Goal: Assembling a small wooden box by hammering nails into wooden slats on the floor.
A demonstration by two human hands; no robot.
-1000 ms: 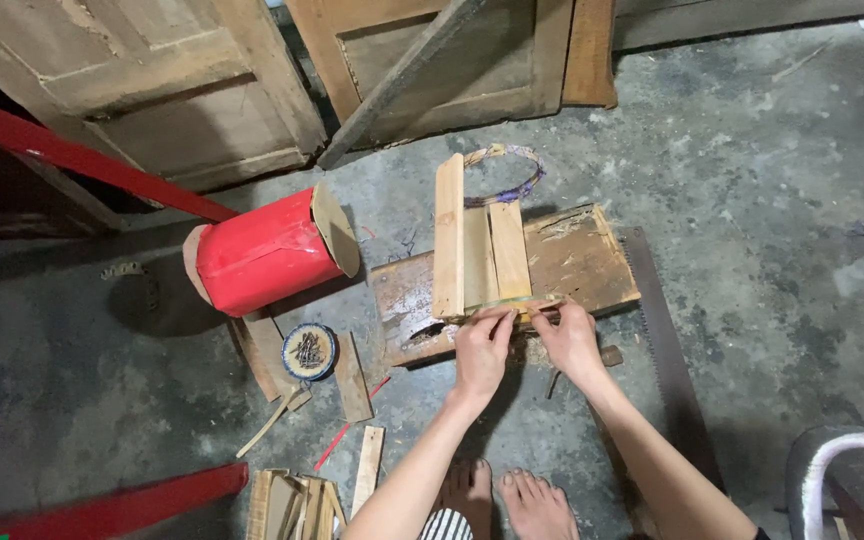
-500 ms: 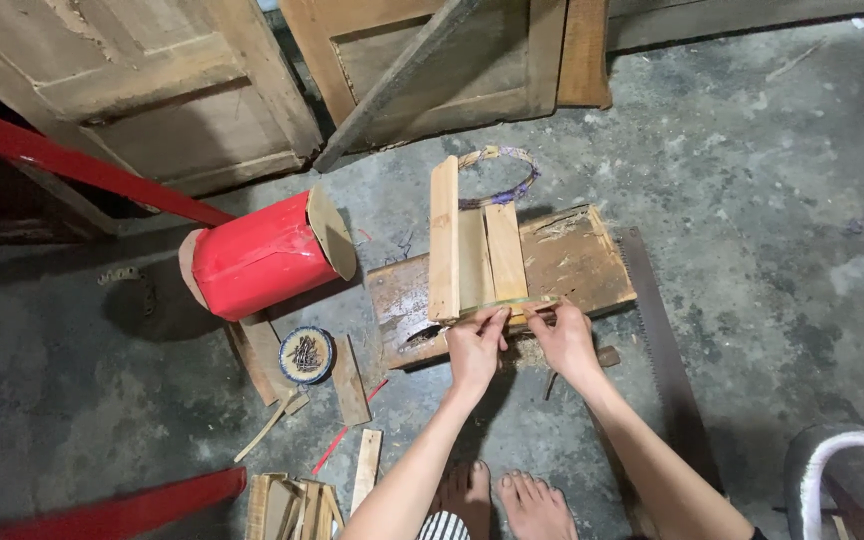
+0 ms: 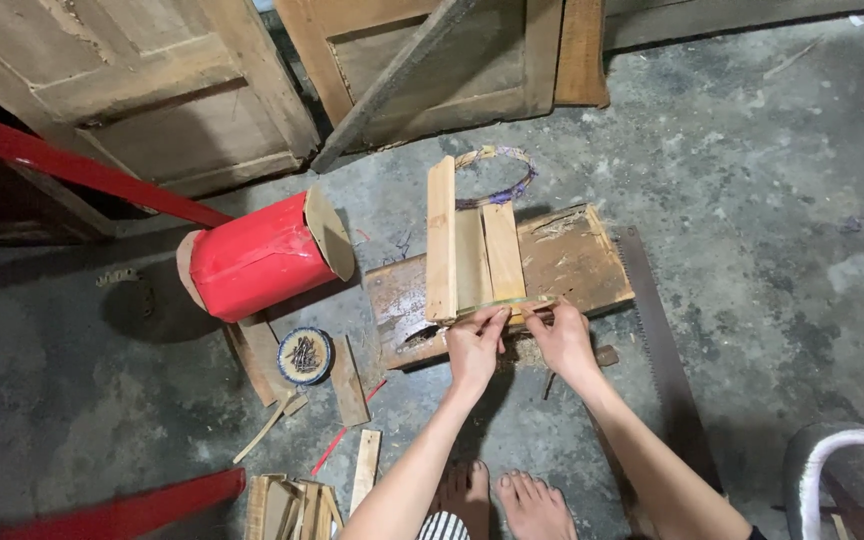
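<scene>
Little change since a second ago: my left hand [image 3: 474, 347] and right hand [image 3: 557, 335] still pinch a thin strip [image 3: 508, 303] against the slats [image 3: 472, 245] (work ongoing).

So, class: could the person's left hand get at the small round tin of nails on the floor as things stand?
Probably yes. The left hand rests at the pale wooden slats, and the round nail tin lies close to its left, with only low wood scraps between them.
</scene>
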